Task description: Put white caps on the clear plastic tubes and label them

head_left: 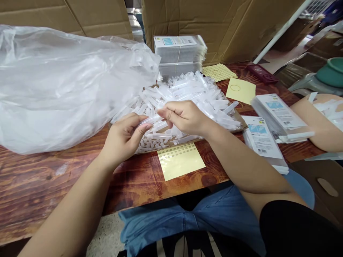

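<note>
Above a heap of translucent plastic tubes (184, 89), my left hand (123, 137) pinches one clear plastic tube (150, 120) between thumb and fingers. My right hand (186, 116) is closed on the far end of that same tube, its thumb and curled fingers pressed together. Those fingertips hide whether a small cap is between them. The heap lies in a shallow cardboard tray (242, 125). Small white plastic pieces (152, 144) are gathered at the tray's near side, under my hands. Just in front lies a yellow sticker sheet (182, 164) with rows of small round marks.
A large clear plastic bag (66, 89) covers the wooden table's (128, 185) left side. Banded printed packs (178, 50) stand behind the heap. More packs (281, 114) lie at right, near yellow sheets (241, 90) and a dark red phone-like object (262, 73). Cardboard (214, 28) walls the back.
</note>
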`<state>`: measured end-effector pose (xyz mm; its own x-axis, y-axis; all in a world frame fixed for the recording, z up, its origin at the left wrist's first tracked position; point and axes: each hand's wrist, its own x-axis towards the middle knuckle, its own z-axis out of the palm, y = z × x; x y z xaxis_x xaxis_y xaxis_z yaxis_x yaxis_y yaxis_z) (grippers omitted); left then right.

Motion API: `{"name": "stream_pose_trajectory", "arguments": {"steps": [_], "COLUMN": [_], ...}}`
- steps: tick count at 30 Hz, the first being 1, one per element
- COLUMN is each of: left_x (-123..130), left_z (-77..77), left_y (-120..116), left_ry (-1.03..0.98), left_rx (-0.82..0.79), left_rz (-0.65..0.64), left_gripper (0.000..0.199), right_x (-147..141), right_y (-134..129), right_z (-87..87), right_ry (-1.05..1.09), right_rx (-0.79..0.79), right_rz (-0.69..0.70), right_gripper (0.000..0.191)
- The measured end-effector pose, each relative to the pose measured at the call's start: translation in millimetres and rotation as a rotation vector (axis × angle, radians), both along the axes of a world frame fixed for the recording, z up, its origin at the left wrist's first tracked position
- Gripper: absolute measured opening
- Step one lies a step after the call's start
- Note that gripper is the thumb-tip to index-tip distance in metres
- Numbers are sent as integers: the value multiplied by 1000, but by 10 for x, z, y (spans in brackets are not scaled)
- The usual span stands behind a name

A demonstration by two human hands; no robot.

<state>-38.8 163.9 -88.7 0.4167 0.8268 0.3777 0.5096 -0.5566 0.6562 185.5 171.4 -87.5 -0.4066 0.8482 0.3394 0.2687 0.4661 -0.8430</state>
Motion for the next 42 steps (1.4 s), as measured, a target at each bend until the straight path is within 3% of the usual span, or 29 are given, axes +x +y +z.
{"name": "stream_pose_trajectory", "arguments": {"steps": [2, 5, 16, 21, 26, 29, 32, 35, 38, 40, 42], "left_x": [5, 8, 22, 34, 15, 10, 5, -8, -23, -30, -29], "left_z": [-2, -3, 27, 35, -8, -23, -21, -23, -40, -39, -1], "left_y": [0, -2, -30, -31, 2, -1, -26, -36, -3, 36, 73], "left_ry": [25, 41, 1, 27, -7, 111, 240, 276, 163, -54, -385], "left_rx": [12, -23, -170, -162, -184, 38, 263, 317, 243, 107, -95], "left_rz": [-6, -25, -11, -23, -9, 30, 111, 132, 165, 196, 216], "left_gripper": [29, 30, 35, 33, 36, 31, 26, 22, 24, 29, 30], "right_x": [-9, -28, -115, -121, -141, -182, -246, -275, -129, 116, 452], "right_y": [-21, -34, -59, -57, -65, -57, -47, -55, -37, 36, 175], "right_z": [20, 25, -5, 9, 27, 16, 20, 83, 191, 238, 217], "right_ry": [-65, -74, -58, -69, -41, -19, 75, 147, 43, -54, -111], "right_rx": [21, 83, 24, 38, 71, -90, -406, -621, -469, -214, 62], "right_rz": [-39, -24, -43, -34, -4, -67, -43, 28, -1, -151, -393], "right_gripper": [36, 23, 25, 25, 10, 26, 36, 35, 29, 22, 15]}}
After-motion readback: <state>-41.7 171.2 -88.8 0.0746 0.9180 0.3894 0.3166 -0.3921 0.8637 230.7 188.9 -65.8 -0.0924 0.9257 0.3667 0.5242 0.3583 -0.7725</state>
